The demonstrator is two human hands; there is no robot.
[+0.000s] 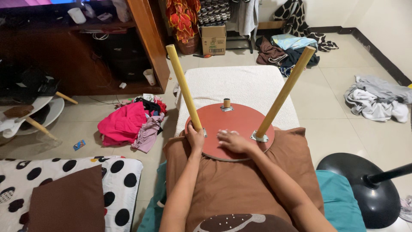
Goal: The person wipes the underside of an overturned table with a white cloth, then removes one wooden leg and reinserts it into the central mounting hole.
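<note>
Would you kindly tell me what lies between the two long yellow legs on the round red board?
In the head view, the right hand rests flat on the round red board between the legs, with a short leg stub behind it.

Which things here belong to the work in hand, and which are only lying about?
In hand:
- round reddish tabletop, upside down on a brown cushion
- left wooden leg, gripped at its base by the left hand
- right wooden leg
- short third leg
- right hand, flat on the tabletop

Lying about:
- pink clothes pile
- grey clothes
- cardboard box
- polka-dot bedding
</note>
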